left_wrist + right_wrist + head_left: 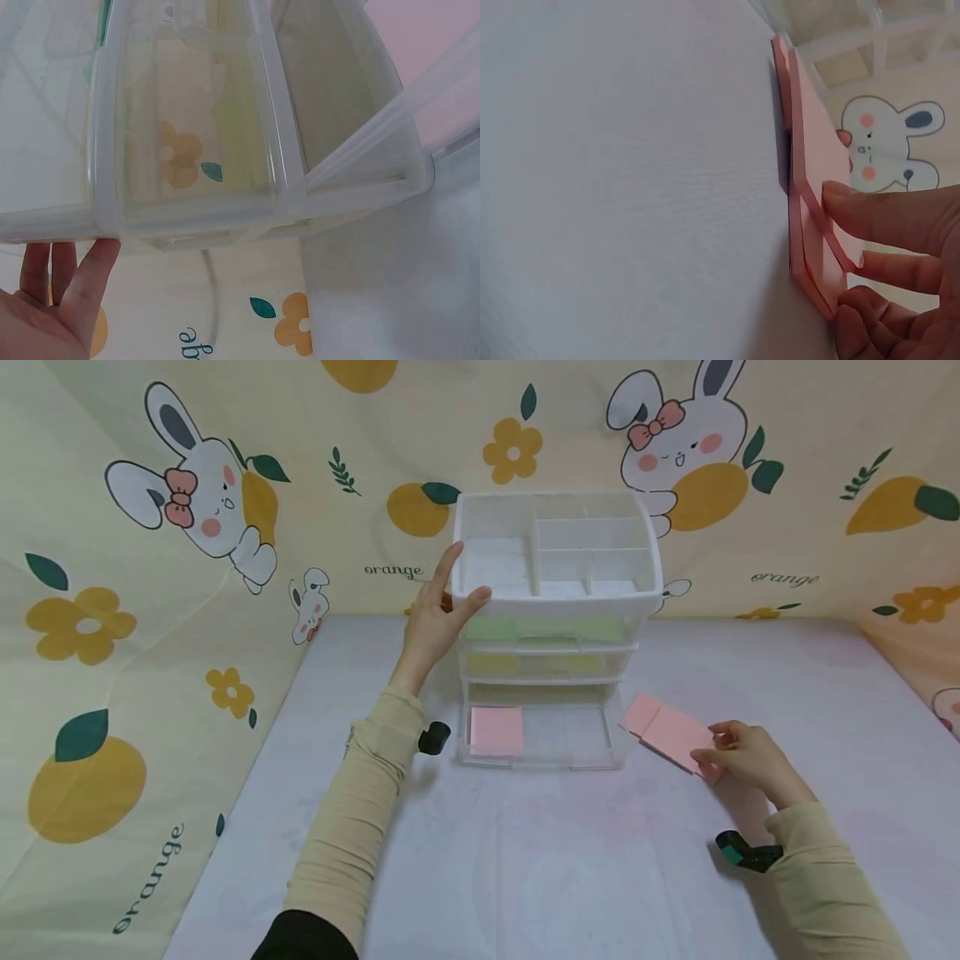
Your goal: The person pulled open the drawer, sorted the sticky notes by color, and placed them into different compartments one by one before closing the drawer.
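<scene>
A white drawer organizer [558, 606] with clear drawers stands at the back. My left hand [435, 622] rests on its upper left corner, thumb on the front rim and fingers along the side; in the left wrist view, fairly straight fingers [88, 281] touch the side. The bottom drawer [566, 731] is pulled out, a pink sticky note pad [496, 732] lying in its left part. To the drawer's right, my right hand [750, 760] pinches pink sticky note pads [675, 735], which overlap in a slanted stack low over the table. Its thumb presses the uppermost pad [817, 150].
Green pads [491, 629] show through the upper drawer and yellow ones [491, 663] through the middle drawer, both pushed in. The organizer's top tray [498, 564] is divided into several compartments. A printed rabbit-and-orange cloth [285, 510] hangs behind the white table [540, 868].
</scene>
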A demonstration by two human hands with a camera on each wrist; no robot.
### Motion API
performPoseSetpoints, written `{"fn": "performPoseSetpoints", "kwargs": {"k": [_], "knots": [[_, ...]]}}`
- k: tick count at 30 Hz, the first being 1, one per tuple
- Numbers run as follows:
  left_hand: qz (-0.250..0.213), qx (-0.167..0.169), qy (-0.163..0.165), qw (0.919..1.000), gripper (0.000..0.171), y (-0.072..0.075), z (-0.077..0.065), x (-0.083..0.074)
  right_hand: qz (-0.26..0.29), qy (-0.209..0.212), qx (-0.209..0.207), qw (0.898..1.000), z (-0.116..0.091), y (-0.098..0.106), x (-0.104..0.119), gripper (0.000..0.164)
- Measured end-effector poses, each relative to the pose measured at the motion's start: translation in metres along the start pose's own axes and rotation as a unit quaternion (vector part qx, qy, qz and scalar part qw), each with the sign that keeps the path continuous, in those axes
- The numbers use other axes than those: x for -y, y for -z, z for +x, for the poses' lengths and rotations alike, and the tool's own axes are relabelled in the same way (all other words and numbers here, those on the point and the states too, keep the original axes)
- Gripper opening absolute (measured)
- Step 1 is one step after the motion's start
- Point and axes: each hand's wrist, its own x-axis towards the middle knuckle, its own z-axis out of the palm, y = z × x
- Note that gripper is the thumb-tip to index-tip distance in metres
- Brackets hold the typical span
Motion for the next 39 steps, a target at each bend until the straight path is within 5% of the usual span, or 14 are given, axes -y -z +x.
{"fn": "performPoseSetpoints", "kwargs": {"k": [12,24,39], "knots": [[0.0,-0.001,-0.004,1.0,0.07,0.0,0.0,0.001,0.054,-0.026,-0.001,0.998,-0.008,0.001,0.006,0.069],[-0.007,0.0,0.004,1.0,0.07,0.0,0.0,-0.001,0.056,-0.007,-0.074,0.996,-0.015,0.006,0.014,0.06],[-0.005,-0.001,0.007,1.0,0.069,0.0,0.0,0.001,0.135,0.016,-0.141,0.981,-0.025,0.016,0.023,0.039]]}}
